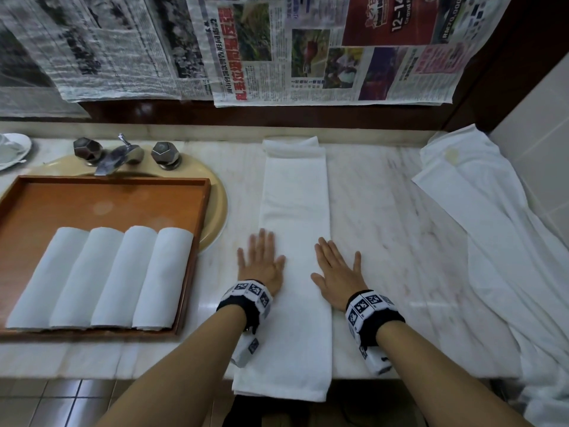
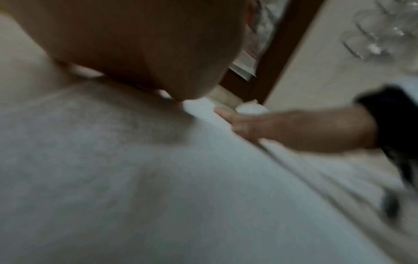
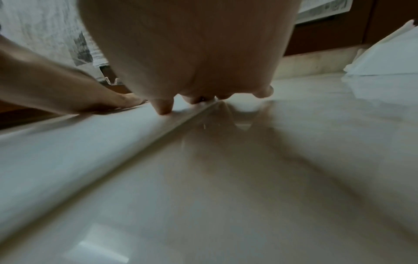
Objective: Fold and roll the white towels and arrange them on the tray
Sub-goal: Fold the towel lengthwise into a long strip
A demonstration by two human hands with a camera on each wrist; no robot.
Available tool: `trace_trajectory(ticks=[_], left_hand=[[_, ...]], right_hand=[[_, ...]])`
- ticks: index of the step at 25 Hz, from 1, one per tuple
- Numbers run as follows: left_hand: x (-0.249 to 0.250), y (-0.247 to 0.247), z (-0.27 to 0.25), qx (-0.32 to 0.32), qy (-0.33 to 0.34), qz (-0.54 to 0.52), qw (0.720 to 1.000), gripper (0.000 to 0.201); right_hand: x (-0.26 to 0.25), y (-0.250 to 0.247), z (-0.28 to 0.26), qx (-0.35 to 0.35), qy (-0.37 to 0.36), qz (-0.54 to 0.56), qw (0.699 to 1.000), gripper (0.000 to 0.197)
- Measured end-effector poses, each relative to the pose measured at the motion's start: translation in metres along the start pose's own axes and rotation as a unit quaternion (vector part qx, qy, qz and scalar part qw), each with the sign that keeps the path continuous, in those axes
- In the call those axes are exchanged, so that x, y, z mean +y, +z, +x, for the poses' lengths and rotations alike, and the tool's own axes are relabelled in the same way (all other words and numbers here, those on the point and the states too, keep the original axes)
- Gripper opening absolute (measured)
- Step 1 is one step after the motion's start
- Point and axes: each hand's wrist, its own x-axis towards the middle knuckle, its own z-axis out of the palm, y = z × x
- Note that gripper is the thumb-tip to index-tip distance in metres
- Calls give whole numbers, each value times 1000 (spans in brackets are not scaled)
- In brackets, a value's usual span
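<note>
A white towel [image 1: 295, 211], folded into a long narrow strip, lies lengthwise on the marble counter [image 1: 385, 211], its near end hanging over the front edge. My left hand [image 1: 261, 260] lies flat with straight fingers on the strip's left edge. My right hand [image 1: 337, 269] lies flat on its right edge, partly on the counter. The wooden tray [image 1: 101, 195] at the left holds several rolled white towels [image 1: 101, 275] side by side along its near side. In the left wrist view the towel [image 2: 158, 196] fills the frame. The right wrist view shows my right hand's fingers [image 3: 162, 107] on the towel's edge [image 3: 68, 151].
A loose heap of white cloth [image 1: 492, 226] drapes over the counter's right end against a tiled wall. The tray sits over a beige sink [image 1: 220, 204] with a chrome faucet [image 1: 118, 155] and two knobs. Newspapers [image 1: 308, 50] cover the wall behind. A white dish [image 1: 12, 147] sits far left.
</note>
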Motion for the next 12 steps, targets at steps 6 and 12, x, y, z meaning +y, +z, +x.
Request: trace_trajectory(ticks=[6, 12], left_hand=[[34, -8, 12, -15, 115, -42, 992, 61], [45, -33, 32, 10, -118, -106, 987, 66]], right_hand=[[-3, -25, 31, 134, 14, 32, 990, 44], [-4, -45, 58, 64, 60, 1, 996, 55]])
